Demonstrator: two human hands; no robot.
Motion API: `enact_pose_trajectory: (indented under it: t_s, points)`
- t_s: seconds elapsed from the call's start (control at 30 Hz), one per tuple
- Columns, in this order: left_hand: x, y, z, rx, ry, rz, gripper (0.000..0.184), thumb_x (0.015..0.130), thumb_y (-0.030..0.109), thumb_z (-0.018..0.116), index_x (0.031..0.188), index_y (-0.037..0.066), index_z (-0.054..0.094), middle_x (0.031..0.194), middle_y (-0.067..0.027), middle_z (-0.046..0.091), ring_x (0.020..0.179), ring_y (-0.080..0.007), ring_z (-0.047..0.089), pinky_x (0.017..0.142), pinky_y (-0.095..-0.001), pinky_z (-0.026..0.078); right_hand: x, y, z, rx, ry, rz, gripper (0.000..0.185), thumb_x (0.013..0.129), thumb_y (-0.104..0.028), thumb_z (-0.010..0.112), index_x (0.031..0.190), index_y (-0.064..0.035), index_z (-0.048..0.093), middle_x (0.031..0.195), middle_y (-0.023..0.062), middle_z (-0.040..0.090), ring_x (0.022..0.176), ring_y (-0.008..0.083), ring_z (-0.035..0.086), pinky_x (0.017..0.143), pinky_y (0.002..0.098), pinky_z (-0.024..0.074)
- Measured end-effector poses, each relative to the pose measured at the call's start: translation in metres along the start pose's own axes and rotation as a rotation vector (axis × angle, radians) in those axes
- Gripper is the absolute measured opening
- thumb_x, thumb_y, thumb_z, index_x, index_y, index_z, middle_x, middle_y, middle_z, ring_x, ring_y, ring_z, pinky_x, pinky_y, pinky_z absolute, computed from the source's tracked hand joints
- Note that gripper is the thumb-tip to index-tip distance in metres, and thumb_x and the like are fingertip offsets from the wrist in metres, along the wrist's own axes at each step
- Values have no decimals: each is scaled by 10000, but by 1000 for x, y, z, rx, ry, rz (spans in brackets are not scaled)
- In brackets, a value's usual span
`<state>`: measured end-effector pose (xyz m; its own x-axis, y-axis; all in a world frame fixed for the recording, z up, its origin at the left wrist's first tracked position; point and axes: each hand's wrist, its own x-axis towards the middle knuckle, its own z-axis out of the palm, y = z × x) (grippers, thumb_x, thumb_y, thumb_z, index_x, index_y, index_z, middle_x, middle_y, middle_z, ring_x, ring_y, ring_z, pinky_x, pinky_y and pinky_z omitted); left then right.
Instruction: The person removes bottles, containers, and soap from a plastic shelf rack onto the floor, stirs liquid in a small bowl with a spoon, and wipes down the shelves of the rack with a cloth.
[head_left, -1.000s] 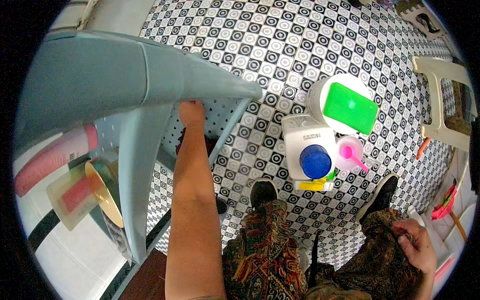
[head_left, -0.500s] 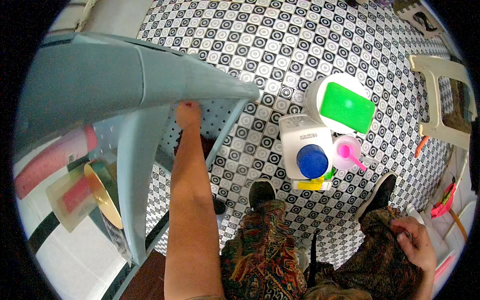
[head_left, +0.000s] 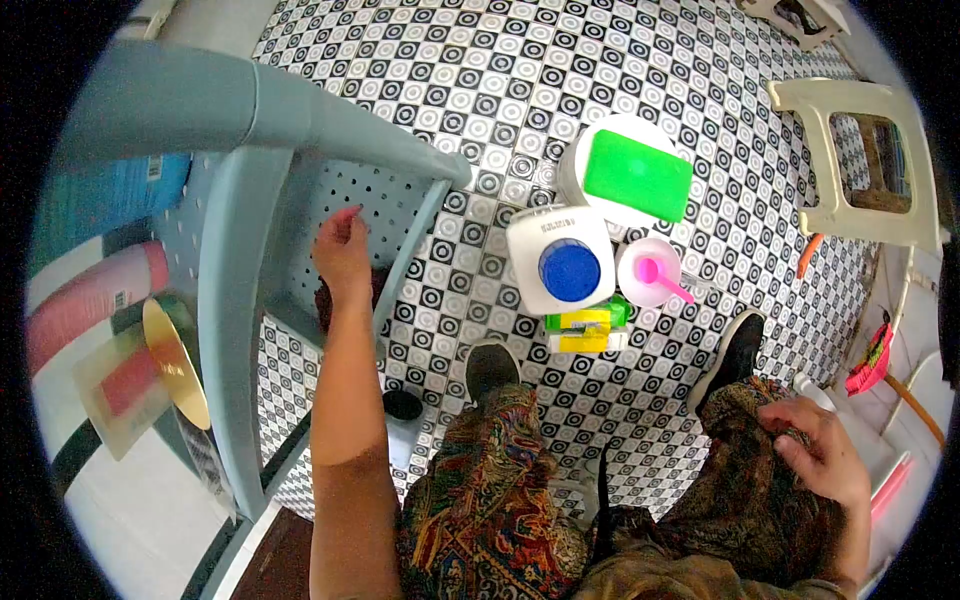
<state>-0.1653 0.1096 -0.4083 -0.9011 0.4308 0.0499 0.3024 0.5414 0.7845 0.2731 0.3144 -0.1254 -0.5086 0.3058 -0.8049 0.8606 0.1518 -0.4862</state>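
My left hand (head_left: pixel 343 252) is inside the blue-grey perforated shelf (head_left: pixel 228 300), with its fingers curled together around something I cannot make out. Just below it on the shelf lies a dark reddish item (head_left: pixel 379 286), partly covered by my wrist. My right hand (head_left: pixel 818 447) rests on my right knee, fingers loosely bent and apart, with nothing in it.
On the tiled floor stand a white tub with a green block (head_left: pixel 638 176) on its lid, a white jug with a blue cap (head_left: pixel 569 271), a pink cup (head_left: pixel 649 272) and a yellow-green pack (head_left: pixel 585 330). A cream stool (head_left: pixel 817 160) is at the right.
My left hand has come lower and out from under the shelf's upper edge, and its fingers now show. The view has shifted, so the floor items appear further left. My right hand stays on the knee.
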Motion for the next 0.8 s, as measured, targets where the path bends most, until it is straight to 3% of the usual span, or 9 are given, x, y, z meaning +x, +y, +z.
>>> enact_pose_trajectory:
  t_s: [0.17, 0.23, 0.3, 0.5, 0.57, 0.63, 0.7, 0.73, 0.8]
  points:
    - [-65, 76, -15, -192, -340, -286, 108, 770, 105, 603, 861, 48, 617, 809, -48, 610, 718, -117, 567, 652, -246, 446, -8, -2, 4, -21, 12, -68, 282, 760, -72, 507, 1032, -1, 532, 984, 156, 558, 952, 305, 515, 866, 355, 385]
    - [-87, 53, -7, -167, -509, 77, 96, 748, 90, 626, 840, 65, 629, 845, -50, 592, 751, -116, 557, 646, -231, 443, -8, -5, 5, -14, 12, -24, 283, 757, -74, 513, 1031, -2, 533, 992, 154, 559, 955, 308, 513, 868, 355, 383]
    - [-99, 65, -4, -193, -567, 187, 145, 723, 10, 626, 862, 49, 618, 904, -50, 573, 752, -102, 535, 623, -218, 433, -8, -3, 7, -26, 21, -52, 284, 755, -74, 514, 1029, -1, 534, 994, 155, 560, 957, 309, 513, 866, 357, 385]
    - [-89, 67, -9, -117, -593, 105, 46, 731, 39, 622, 745, 37, 577, 861, -35, 562, 760, -130, 531, 634, -223, 423, -4, -6, 4, -31, 16, -25, 287, 746, -76, 523, 1024, -4, 537, 996, 155, 559, 964, 312, 511, 866, 367, 382]
    - [-82, 54, -12, -59, -412, 281, 44, 714, 32, 614, 702, 30, 573, 826, -72, 544, 694, -161, 539, 584, -243, 437, -2, -6, 5, -16, 22, -51, 289, 743, -75, 526, 1024, -7, 538, 996, 155, 558, 965, 312, 511, 868, 369, 380]
    - [-74, 47, -25, -24, -328, 226, 80, 730, 48, 583, 808, 48, 563, 857, -91, 529, 750, -190, 531, 648, -272, 440, -2, -7, 6, -68, 41, -34, 291, 739, -76, 527, 1023, -10, 539, 994, 156, 557, 966, 313, 509, 866, 370, 379]
    - [-64, 26, -39, 321, -87, 238, 204, 744, 89, 559, 945, 74, 530, 937, -116, 508, 857, -239, 504, 749, -327, 418, -4, -1, 8, -43, 42, 4, 289, 739, -76, 527, 1021, -14, 540, 989, 155, 557, 966, 313, 509, 866, 370, 379]
    - [-58, 3, -50, 468, -136, 176, 338, 751, 151, 558, 1074, 89, 480, 1037, -151, 450, 989, -294, 433, 843, -399, 372, -4, 0, 9, -19, 52, 61, 288, 739, -77, 527, 1020, -18, 541, 983, 154, 557, 965, 313, 509, 865, 369, 379]
    - [-57, -9, -56, 635, -171, 31, 390, 752, 189, 561, 1116, 89, 463, 1089, -173, 420, 1032, -327, 399, 863, -426, 360, -2, -2, 8, -31, 44, 43, 286, 740, -78, 530, 1020, -22, 543, 981, 152, 558, 964, 313, 510, 868, 369, 377]
